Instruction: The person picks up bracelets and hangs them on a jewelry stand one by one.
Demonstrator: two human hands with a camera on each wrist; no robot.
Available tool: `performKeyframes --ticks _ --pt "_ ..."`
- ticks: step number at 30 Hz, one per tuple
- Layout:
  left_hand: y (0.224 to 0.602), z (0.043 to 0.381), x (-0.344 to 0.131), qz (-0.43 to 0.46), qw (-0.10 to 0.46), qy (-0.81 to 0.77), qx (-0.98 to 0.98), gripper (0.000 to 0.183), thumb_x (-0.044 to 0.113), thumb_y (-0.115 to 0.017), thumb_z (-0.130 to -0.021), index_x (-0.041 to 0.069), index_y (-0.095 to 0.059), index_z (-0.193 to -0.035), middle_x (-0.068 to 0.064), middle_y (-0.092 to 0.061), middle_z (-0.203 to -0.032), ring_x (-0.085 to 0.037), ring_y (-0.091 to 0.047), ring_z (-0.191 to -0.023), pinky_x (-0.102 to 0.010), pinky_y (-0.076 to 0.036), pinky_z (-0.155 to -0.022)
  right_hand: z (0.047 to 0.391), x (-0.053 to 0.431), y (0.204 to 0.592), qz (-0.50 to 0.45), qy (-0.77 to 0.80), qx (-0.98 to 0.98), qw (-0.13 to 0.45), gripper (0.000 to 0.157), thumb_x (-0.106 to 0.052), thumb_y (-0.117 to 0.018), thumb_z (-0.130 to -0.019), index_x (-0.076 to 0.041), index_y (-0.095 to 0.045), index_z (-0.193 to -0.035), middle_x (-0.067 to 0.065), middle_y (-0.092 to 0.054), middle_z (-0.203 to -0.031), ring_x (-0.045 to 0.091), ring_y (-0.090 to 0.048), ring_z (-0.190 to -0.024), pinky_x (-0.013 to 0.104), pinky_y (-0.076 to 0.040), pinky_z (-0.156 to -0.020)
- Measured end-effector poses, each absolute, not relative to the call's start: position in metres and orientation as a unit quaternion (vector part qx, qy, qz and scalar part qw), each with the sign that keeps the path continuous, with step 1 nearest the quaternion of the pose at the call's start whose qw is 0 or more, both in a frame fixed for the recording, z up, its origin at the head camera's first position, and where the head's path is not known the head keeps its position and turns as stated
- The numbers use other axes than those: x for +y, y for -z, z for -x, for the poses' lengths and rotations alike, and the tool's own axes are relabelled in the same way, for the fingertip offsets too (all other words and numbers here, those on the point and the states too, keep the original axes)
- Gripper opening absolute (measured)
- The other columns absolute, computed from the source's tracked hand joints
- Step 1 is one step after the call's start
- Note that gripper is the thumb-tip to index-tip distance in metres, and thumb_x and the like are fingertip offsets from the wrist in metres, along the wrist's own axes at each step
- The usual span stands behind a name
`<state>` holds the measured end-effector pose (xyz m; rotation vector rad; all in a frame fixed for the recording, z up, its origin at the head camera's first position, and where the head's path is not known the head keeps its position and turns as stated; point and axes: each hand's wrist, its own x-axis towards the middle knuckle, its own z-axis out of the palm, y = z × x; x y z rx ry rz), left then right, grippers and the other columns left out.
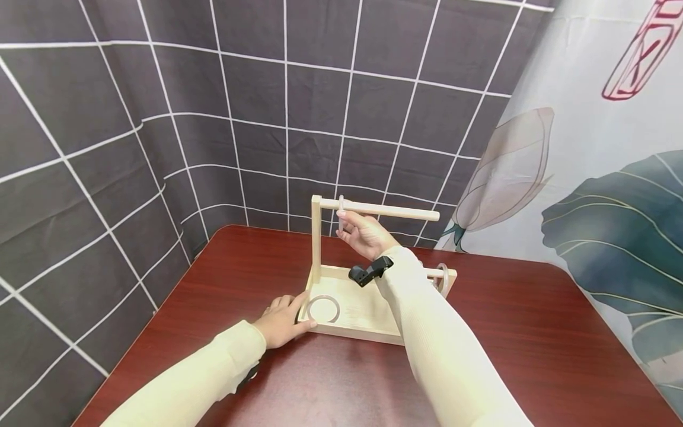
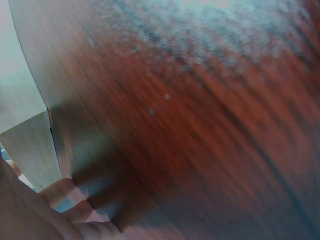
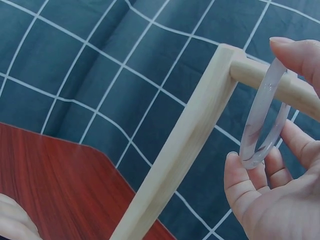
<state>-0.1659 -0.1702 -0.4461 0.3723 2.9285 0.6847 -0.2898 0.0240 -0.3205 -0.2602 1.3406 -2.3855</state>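
A pale wooden stand with a tray base (image 1: 368,317) carries an upright post (image 1: 316,237) and a horizontal rod (image 1: 405,211). Around that rod, near the post, hangs a translucent whitish bangle (image 3: 256,117). My right hand (image 1: 367,235) holds this bangle, thumb at its top and fingertips at its lower edge in the right wrist view. At the tray's front left corner rests my left hand (image 1: 280,322), its fingers extended along the side wall and the thumb at the front edge. Another bangle (image 1: 338,309) lies flat in the tray beside the left thumb.
On the right, a lower rod (image 1: 449,273) of the stand bears a bangle (image 1: 445,279); my right sleeve partly covers that side. The stand is on a reddish-brown table (image 1: 240,267). Behind it hangs a dark gridded curtain (image 1: 256,107).
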Motion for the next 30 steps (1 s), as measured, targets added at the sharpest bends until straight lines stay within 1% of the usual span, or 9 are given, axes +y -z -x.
performKeyframes --ticks 8,12,23,30 --pt "0.446 0.1659 -0.1693 -0.121 0.059 -0.231 0.964 0.074 0.049 -0.061 -0.091 0.01 -0.035 -0.148 -0.021 -0.051 -0.124 -0.04 -0.044 -0.121 -0.056 -0.036 -0.099 0.2892 0.0219 0.3211 0.086 0.853 0.475 0.198 0.029 0.0 -0.046 -0.094 -0.018 -0.063 -0.079 -0.005 -0.052 -0.085 0.008 -0.048 -0.074 0.029 -0.044 -0.08" --pt "0.4458 0.1662 -0.1692 -0.119 0.061 -0.23 0.964 0.074 0.049 -0.06 -0.091 0.011 -0.035 -0.149 -0.021 -0.05 -0.125 -0.04 -0.043 -0.121 -0.056 -0.036 -0.1 0.29 0.0213 0.3212 0.085 0.855 0.47 0.202 0.028 0.0 -0.047 -0.094 -0.018 -0.063 -0.08 -0.005 -0.052 -0.084 0.008 -0.049 -0.075 0.029 -0.046 -0.079" --pt "0.4459 0.1669 -0.169 -0.116 0.061 -0.229 0.964 0.074 0.05 -0.06 -0.091 0.011 -0.034 -0.149 -0.02 -0.05 -0.126 -0.039 -0.043 -0.122 -0.056 -0.036 -0.099 0.2909 0.0197 0.322 0.088 0.854 0.471 0.202 0.027 0.0 -0.047 -0.093 -0.019 -0.064 -0.084 -0.005 -0.052 -0.09 0.01 -0.047 -0.085 0.03 -0.044 -0.081" --pt "0.446 0.1664 -0.1693 -0.115 0.064 -0.234 0.963 0.075 0.05 -0.06 -0.091 0.011 -0.034 -0.149 -0.02 -0.05 -0.126 -0.039 -0.043 -0.122 -0.056 -0.035 -0.1 0.2908 0.0168 0.3232 0.076 0.853 0.477 0.197 0.023 -0.001 -0.049 -0.091 -0.019 -0.063 -0.089 -0.005 -0.049 -0.098 0.013 -0.043 -0.097 0.036 -0.038 -0.092"
